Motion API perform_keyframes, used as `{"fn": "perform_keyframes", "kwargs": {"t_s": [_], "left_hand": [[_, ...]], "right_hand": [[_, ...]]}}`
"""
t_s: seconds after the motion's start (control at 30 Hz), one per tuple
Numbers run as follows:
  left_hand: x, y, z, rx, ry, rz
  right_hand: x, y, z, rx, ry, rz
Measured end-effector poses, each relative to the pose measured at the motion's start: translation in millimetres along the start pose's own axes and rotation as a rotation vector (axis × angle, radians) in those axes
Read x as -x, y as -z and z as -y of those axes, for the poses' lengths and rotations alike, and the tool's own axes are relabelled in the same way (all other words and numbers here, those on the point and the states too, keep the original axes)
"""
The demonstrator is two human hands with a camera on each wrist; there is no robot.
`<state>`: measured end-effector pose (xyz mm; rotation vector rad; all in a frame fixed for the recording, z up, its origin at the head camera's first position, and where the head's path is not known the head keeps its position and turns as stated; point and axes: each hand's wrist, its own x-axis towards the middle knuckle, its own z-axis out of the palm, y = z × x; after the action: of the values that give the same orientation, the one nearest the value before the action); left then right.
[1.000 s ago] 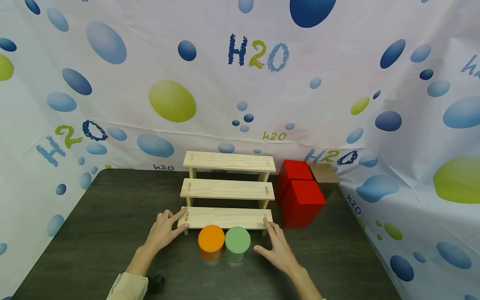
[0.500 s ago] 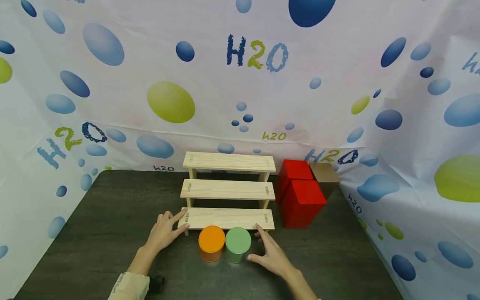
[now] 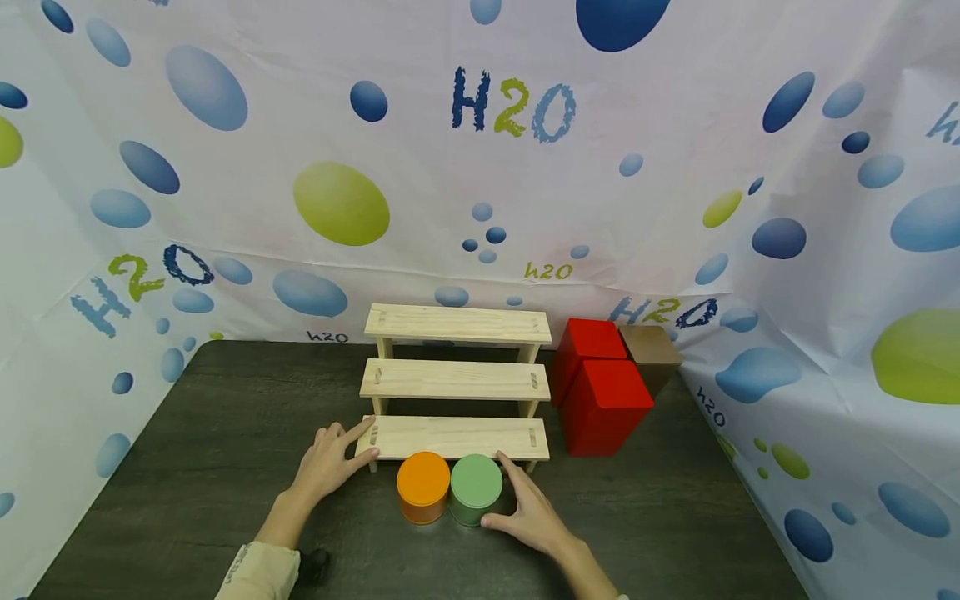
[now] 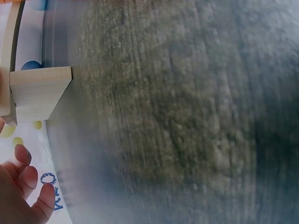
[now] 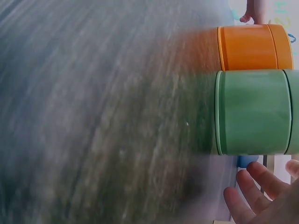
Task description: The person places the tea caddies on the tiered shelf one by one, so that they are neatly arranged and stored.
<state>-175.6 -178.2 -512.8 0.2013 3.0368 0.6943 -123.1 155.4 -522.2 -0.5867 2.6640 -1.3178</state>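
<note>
A pale three-tier wooden step shelf [image 3: 457, 437] stands on the dark table. My left hand [image 3: 324, 463] touches the left end of its lowest tier, index finger at the back corner and thumb at the front corner; the other fingers hang loosely beside the shelf in the left wrist view. In front of the shelf, a lidded orange canister [image 3: 423, 487] and a lidded green canister [image 3: 476, 489] stand upright side by side. My right hand [image 3: 528, 515] is at the green canister's right side, thumb and index finger spread; in the right wrist view, several fingers [image 5: 261, 186] show a gap from its wall.
Two red blocks [image 3: 606, 408] and a brown block [image 3: 649, 354] stand right of the shelf. A patterned sheet [image 3: 450, 167] hangs behind the table and along its sides. A small black object [image 3: 313, 567] lies by the left sleeve [image 3: 258, 573].
My right hand has left the right end of the lowest tier and moved leftward to the green canister. The left hand, shelf and canisters stay where they were.
</note>
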Motion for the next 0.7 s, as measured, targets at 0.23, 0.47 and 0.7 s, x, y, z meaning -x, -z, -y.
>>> {"fn": "perform_keyframes", "kwargs": {"t_s": [0.23, 0.47, 0.7], "left_hand": [[-0.6, 1.8, -1.4, 0.007, 0.014, 0.019], [0.0, 1.2, -1.5, 0.027, 0.021, 0.023], [1.4, -0.9, -1.1, 0.045, 0.02, 0.019]], "right_hand": [[-2.3, -7.3, -0.7, -0.04, 0.01, 0.008], [-4.8, -11.8, -2.4, -0.1, 0.016, -0.012], [-6.2, -16.2, -3.7, -0.127, 0.004, -0.033]]}}
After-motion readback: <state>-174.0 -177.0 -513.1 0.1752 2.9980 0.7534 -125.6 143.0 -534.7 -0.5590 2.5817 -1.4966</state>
